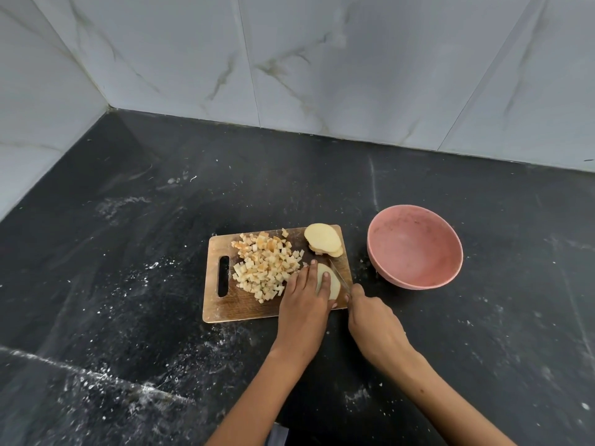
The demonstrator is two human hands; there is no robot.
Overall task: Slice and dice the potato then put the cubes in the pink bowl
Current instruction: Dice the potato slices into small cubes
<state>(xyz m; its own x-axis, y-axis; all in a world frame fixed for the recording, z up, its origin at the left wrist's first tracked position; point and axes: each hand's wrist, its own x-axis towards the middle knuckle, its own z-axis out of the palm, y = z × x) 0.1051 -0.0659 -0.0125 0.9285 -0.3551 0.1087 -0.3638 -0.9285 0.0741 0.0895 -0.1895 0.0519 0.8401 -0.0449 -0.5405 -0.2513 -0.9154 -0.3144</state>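
While left hand point(306, 296) presses potato slice point(331, 281) flat-fingered | right hand point(373, 320) grips knife point(339, 274)

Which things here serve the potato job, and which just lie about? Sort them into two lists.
In use: potato slices under left hand; stacked slices; cube pile; knife; cutting board; pink bowl; left hand; right hand.
Lying about: white specks on counter.

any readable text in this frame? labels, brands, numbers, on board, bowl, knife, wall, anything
None readable.
Wooden cutting board: no print or brand visible.
Pink bowl: plain inside and on its rim, no marking.
Knife: only a thin sliver of blade shows; any stamp cannot be made out.
Wall tiles and black counter: only veining and white specks, no lettering.
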